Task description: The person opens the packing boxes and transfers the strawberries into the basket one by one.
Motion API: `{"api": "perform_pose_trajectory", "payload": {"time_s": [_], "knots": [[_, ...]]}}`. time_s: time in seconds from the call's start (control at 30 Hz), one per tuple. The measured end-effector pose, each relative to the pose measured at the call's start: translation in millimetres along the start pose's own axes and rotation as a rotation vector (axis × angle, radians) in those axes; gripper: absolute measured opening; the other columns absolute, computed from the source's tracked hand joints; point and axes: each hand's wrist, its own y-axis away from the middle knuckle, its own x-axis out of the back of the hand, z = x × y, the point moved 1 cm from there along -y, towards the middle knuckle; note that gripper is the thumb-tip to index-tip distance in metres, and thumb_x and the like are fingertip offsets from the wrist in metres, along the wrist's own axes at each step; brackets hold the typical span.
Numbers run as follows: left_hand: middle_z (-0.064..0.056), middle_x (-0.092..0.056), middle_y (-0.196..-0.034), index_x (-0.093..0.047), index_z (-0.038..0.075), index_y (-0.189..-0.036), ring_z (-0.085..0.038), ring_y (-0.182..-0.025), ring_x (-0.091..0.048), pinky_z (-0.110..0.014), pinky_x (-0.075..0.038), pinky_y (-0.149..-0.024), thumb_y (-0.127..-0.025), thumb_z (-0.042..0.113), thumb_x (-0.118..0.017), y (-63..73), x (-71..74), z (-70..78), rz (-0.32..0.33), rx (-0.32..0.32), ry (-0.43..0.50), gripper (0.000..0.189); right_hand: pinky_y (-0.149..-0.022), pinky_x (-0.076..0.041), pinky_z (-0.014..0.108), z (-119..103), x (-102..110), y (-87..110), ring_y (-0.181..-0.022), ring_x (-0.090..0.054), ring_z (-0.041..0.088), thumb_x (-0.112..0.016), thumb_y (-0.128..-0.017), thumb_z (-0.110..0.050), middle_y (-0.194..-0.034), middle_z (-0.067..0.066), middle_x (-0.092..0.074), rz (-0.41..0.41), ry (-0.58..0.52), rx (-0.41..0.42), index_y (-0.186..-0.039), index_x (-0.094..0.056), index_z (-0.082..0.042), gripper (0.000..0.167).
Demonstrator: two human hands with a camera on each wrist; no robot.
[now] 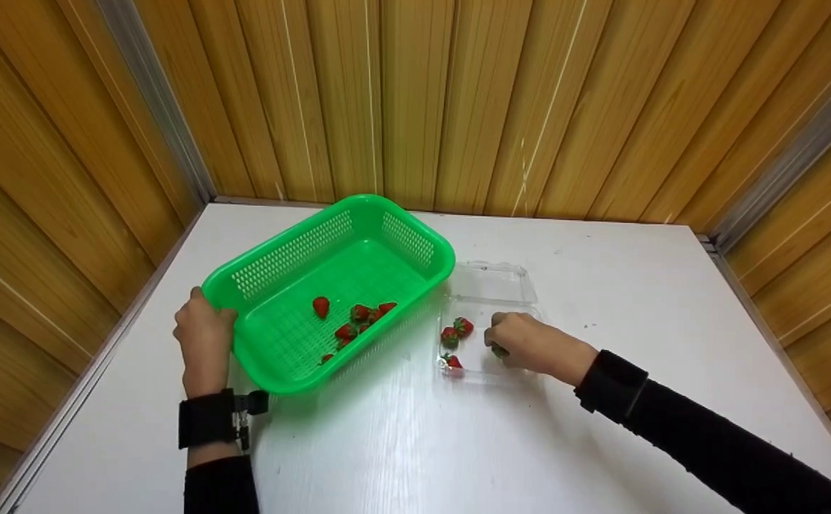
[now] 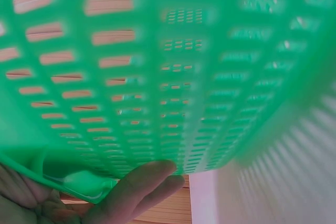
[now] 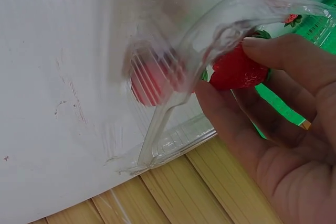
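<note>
My left hand grips the left end of a green perforated plastic basket by its rim; the left wrist view shows the thumb and fingers at that edge. Several strawberries lie in the basket, mostly along its near long side. Over an open clear plastic box to the right, my right hand pinches a red strawberry with green leaves between thumb and fingers. Three more strawberries sit at the box's left side. The hand covers part of the box's right half.
The box's clear lid lies folded back behind it, close to the basket's right corner. Everything stands on a white table. Wood-patterned panels rise behind it and on both sides.
</note>
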Motion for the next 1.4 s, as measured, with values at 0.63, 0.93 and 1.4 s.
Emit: {"api": "perform_pose_trajectory", "payload": {"time_s": [0.63, 0.93, 1.4], "knots": [[-0.046, -0.053, -0.126, -0.032, -0.023, -0.145, -0.059, -0.109, -0.057, -0.067, -0.047, -0.091, -0.092, -0.001, -0.057, 1.9, -0.6, -0.1, -0.009, 0.004, 0.005, 0.062, -0.062, -0.048, 0.024, -18, 17, -16.8, -0.070, -0.055, 0.014, -0.074, -0.078, 0.011, -0.078, 0.004, -0.060, 0.145, 0.012, 0.091, -0.085, -0.071, -0.004, 0.017], [-0.045, -0.054, -0.125, -0.034, -0.022, -0.144, -0.057, -0.108, -0.058, -0.067, -0.048, -0.089, -0.091, 0.000, -0.057, 2.9, 0.4, 0.0, -0.003, 0.000, 0.002, 0.061, -0.068, -0.053, 0.029, -35, 23, -40.3, -0.076, -0.062, 0.019, -0.074, -0.083, 0.006, -0.084, 0.006, -0.062, 0.154, -0.012, 0.104, -0.090, -0.072, -0.003, 0.011], [-0.044, -0.057, -0.119, -0.040, -0.024, -0.138, -0.056, -0.104, -0.060, -0.066, -0.050, -0.085, -0.090, -0.003, -0.057, 2.8, -1.2, -0.9, 0.021, -0.022, 0.008, 0.055, -0.069, -0.053, 0.027, -61, 37, -81.8, -0.080, -0.061, 0.019, -0.070, -0.093, -0.006, -0.088, 0.007, -0.063, 0.162, -0.067, 0.125, -0.098, -0.073, -0.005, 0.006]]}}
